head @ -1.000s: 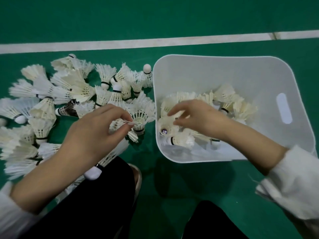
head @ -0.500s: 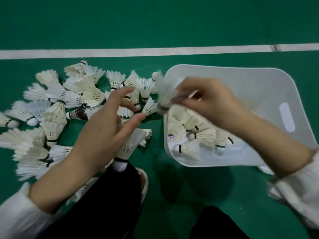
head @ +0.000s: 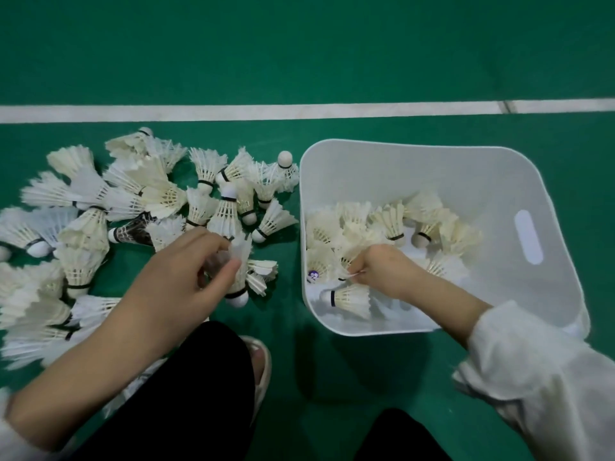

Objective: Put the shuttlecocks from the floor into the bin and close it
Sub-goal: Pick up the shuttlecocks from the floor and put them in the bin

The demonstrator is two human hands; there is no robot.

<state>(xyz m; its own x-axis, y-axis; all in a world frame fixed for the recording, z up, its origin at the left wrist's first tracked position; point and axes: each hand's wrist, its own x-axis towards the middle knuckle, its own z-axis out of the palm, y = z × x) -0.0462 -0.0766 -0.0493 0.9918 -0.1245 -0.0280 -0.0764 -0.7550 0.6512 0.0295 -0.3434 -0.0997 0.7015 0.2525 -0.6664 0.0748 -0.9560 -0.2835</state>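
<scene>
Since half a second ago: my right hand (head: 386, 271) has come off the bin's left rim and is now down inside the bin (head: 432, 148), near its left wall. Its fingers are curled tight, pinching the feather edge of a pinched shuttlecock (head: 347, 277) low among the heap in the bin (head: 392, 221).

My left hand (head: 186, 277) was spread; now the thumb and fingertips close on the skirt of a held shuttlecock (head: 240, 257), cork down, over the floor (head: 299, 61) just left of the bin.

Shuttlecocks: white and cream feathers, black bands, pale corks. The floor pile (head: 159, 197) spreads toward the left edge, below the white line (head: 233, 112); one dark shuttlecock (head: 131, 231) lies in it. The bin is open.
</scene>
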